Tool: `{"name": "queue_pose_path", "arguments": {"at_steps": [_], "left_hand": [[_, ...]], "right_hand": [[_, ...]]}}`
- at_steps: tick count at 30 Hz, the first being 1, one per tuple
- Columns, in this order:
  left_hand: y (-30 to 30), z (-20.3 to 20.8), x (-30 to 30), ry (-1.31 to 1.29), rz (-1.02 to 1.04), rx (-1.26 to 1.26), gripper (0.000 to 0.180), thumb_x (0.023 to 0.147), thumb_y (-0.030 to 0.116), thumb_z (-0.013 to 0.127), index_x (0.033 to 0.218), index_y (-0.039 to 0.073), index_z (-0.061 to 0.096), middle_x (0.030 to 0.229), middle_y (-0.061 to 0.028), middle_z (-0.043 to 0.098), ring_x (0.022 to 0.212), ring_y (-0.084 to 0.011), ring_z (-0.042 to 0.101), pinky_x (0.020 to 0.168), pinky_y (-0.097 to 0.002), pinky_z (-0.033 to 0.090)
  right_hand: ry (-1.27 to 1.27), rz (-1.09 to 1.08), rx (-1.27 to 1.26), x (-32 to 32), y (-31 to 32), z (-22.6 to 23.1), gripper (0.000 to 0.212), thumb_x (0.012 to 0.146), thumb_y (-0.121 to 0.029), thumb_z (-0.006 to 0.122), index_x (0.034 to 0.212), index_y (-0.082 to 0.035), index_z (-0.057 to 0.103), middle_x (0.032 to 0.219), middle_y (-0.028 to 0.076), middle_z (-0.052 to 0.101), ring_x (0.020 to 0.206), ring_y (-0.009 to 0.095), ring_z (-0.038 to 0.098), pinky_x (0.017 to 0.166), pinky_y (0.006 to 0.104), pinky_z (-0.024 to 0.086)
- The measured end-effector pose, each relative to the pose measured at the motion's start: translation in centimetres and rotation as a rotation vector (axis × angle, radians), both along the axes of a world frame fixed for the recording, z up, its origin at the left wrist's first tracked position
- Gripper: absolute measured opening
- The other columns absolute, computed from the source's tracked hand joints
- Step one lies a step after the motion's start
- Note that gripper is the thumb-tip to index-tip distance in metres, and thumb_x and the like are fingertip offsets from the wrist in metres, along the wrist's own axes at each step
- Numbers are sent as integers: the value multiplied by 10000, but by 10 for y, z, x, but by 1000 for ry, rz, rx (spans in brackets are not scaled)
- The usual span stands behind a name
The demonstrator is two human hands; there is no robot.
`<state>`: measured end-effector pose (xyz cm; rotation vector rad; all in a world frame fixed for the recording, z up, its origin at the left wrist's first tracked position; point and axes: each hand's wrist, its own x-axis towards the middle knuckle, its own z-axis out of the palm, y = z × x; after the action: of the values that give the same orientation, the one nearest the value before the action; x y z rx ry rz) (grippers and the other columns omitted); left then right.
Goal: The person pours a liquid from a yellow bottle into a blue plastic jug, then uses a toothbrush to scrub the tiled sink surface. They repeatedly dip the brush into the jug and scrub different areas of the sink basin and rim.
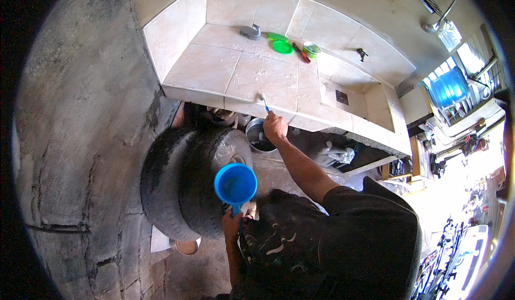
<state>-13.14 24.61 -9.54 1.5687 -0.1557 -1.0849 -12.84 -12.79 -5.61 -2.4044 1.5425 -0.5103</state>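
My right hand is closed round a small blue-and-white brush, which looks like a toothbrush. Its pale head is at the front edge of the tiled counter; whether it touches the tile I cannot tell. White flecks are scattered over the tiles. Lower down, my left hand grips the handle of a blue plastic dipper, its round mouth facing up. How much water it holds, if any, is unclear.
Two worn tyres stand beneath the counter's left part, near a metal pot. Green lids, a red-handled tool and a green tub line the counter's back. A tiled sink basin lies right, below a tap.
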Motion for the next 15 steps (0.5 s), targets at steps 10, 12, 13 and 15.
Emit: {"name": "queue_pose_path", "arguments": {"at_steps": [10,12,13,15], "left_hand": [[13,-14,-21,45,-28,74,172,751,128,629,866,1,624,636,-81,613,485,-149,567,434,-283,450],[11,-12,-22,145,-48,77,172,750,127,633,871,6,620,641,-86,618,492,-151,572,438,-282,449],[9,-9,-21,7,-93,94,168,752,126,631,872,10,617,642,-87,618,494,-152,573,440,-282,448],[3,-1,-20,-202,-222,111,160,757,124,629,874,18,610,642,-89,619,497,-153,574,443,-282,448]], "right_hand": [[-13,-86,103,-27,10,13,282,854,-269,401,980,-125,609,801,212,634,761,400,623,659,481,509],[82,14,76,18,7,6,294,863,-258,383,996,-110,598,812,223,628,772,415,617,690,487,501],[84,46,95,31,5,5,291,865,-246,377,992,-102,595,818,226,627,772,420,615,688,487,501],[56,55,129,39,-2,7,290,867,-233,367,987,-97,593,823,231,625,770,425,611,685,489,500]]}}
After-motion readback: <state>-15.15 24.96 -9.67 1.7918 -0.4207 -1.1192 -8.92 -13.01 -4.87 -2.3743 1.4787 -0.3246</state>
